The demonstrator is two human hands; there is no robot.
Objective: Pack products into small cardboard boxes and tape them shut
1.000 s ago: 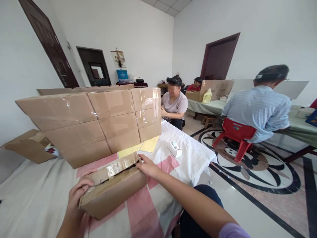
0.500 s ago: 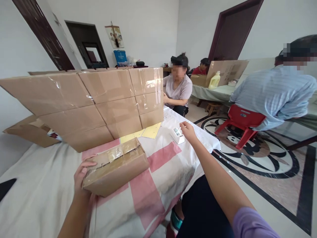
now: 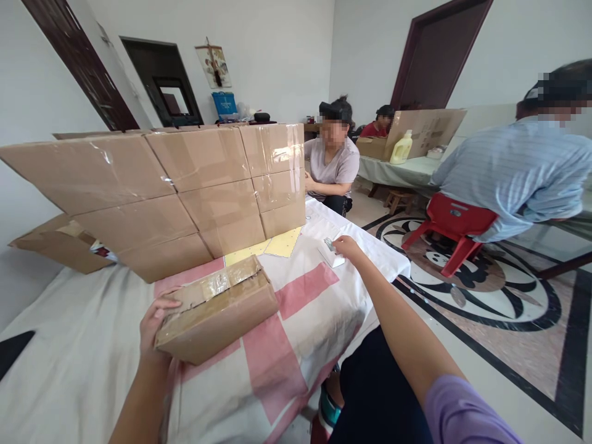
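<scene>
A taped brown cardboard box (image 3: 226, 311) lies on the cloth-covered table in front of me. My left hand (image 3: 157, 317) grips its left end, thumb on the top and fingers around the side. Along the box's top runs a seam with shiny tape over it. Farther right, my right hand (image 3: 348, 250) reaches to a small white box (image 3: 333, 259). Its fingers are pinched at a small green-and-white piece (image 3: 328, 243) on top of that box. The piece looks tilted up, but is too small to make out its kind.
A wall of stacked cardboard boxes (image 3: 208, 191) stands behind. An open carton (image 3: 60, 246) sits at the left. A person (image 3: 330, 160) squats beyond the table corner; another sits on a red chair (image 3: 457, 222) at the right. A yellow bottle (image 3: 401, 148) stands on another table.
My right hand has moved slightly left and down onto the small white box, and the green-and-white piece on it has tilted. My left hand keeps its hold on the cardboard box.
</scene>
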